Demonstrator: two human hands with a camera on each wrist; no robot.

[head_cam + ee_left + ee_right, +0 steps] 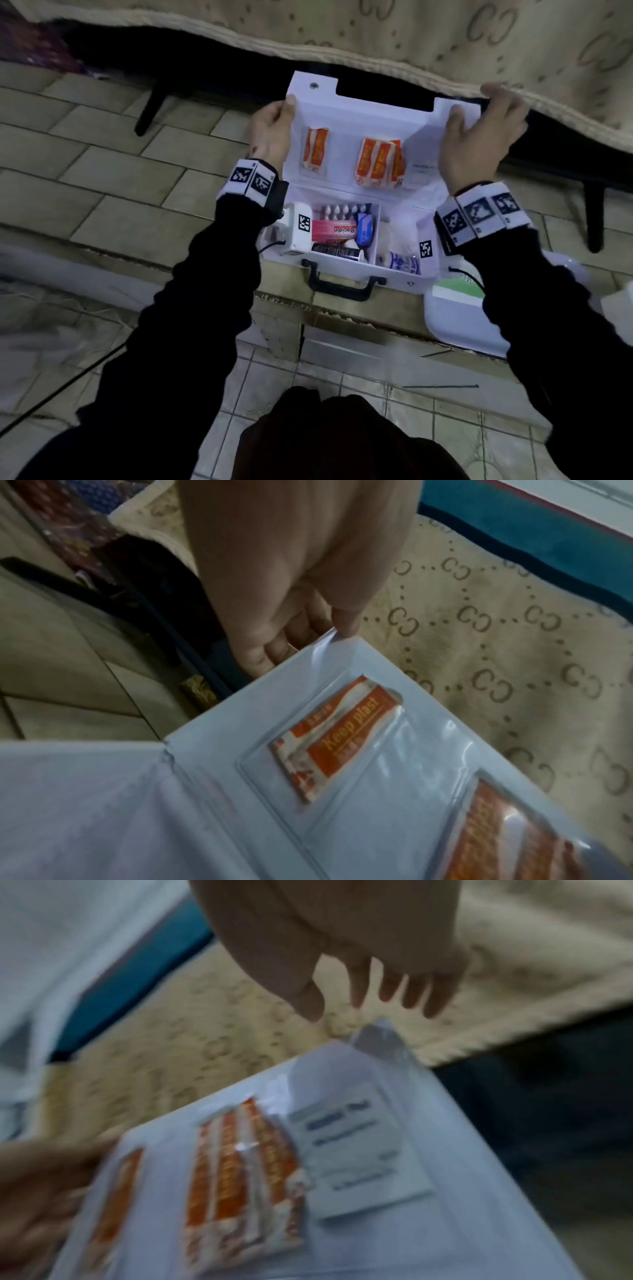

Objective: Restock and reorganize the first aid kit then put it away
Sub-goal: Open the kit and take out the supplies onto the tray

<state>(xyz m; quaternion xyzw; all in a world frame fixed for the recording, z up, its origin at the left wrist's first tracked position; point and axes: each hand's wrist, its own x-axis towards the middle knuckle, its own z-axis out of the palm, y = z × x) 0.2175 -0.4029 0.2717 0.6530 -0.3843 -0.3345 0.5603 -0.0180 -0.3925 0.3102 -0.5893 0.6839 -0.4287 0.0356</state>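
The white first aid kit (394,212) stands open on the floor, its lid (349,113) raised toward the bed. My left hand (279,116) grips the lid's left edge (212,750), thumb on the inside and fingers (274,653) behind. My right hand (479,113) hovers at the lid's top right corner (377,1037) with fingers (411,988) spread. Orange plaster packets (378,162) (339,737) (240,1164) sit in clear lid pockets beside a white sachet (359,1156). The base holds a red box (334,231), a blister pack (342,209), a blue tin (365,229) and a bandage roll (400,262).
A bed with a beige patterned cover (445,41) overhangs the kit, with black legs (147,113) (594,219) at either side. The kit rests on flattened cardboard (284,301) over floor tiles. A white container with a green label (455,318) lies at the kit's right.
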